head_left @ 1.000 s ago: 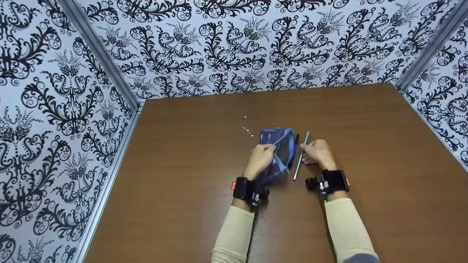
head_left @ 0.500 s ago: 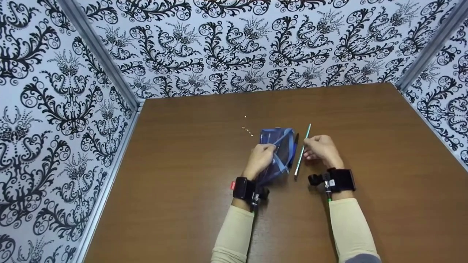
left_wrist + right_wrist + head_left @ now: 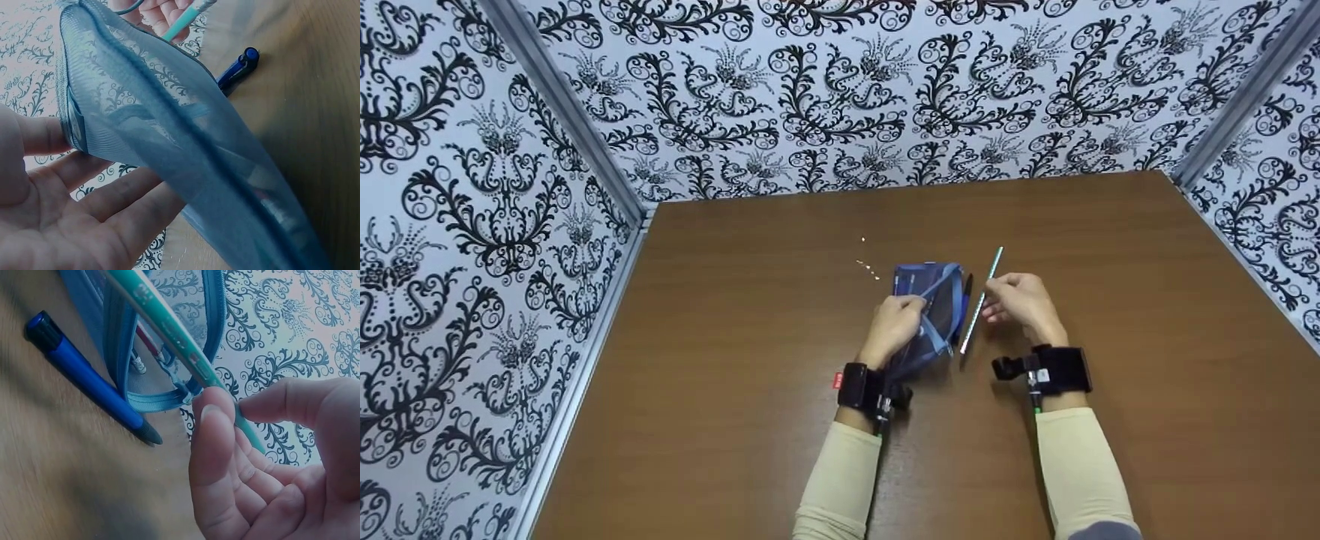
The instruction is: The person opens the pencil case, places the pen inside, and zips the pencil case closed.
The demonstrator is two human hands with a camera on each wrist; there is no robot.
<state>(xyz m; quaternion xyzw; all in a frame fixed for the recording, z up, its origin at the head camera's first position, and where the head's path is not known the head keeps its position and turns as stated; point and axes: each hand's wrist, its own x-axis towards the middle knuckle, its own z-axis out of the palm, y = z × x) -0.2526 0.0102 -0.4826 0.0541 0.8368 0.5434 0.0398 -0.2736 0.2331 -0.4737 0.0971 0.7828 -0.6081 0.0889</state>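
A blue mesh zip pouch [image 3: 911,352] stands tilted on the table, its top edge pinched by my left hand [image 3: 894,324]. In the right wrist view its zipped mouth [image 3: 160,402] gapes, with a red stick-like item [image 3: 149,343] and other partly hidden items inside. My right hand [image 3: 1024,306] pinches a green pencil [image 3: 174,334] between thumb and fingers, just right of the pouch. The pencil slants, its lower end above the table. Between pouch and pencil lies a blue pen [image 3: 90,379] with dark ends, touched by neither hand.
A brown wooden table [image 3: 735,360] lies under everything. Small pale specks [image 3: 868,268] are on it, left of and beyond the pouch. Patterned black-and-white walls [image 3: 877,90] rise at the back and both sides.
My right hand has moved a little away and to the right, raising the pencil off the table. The left hand and the pouch have stayed in place.
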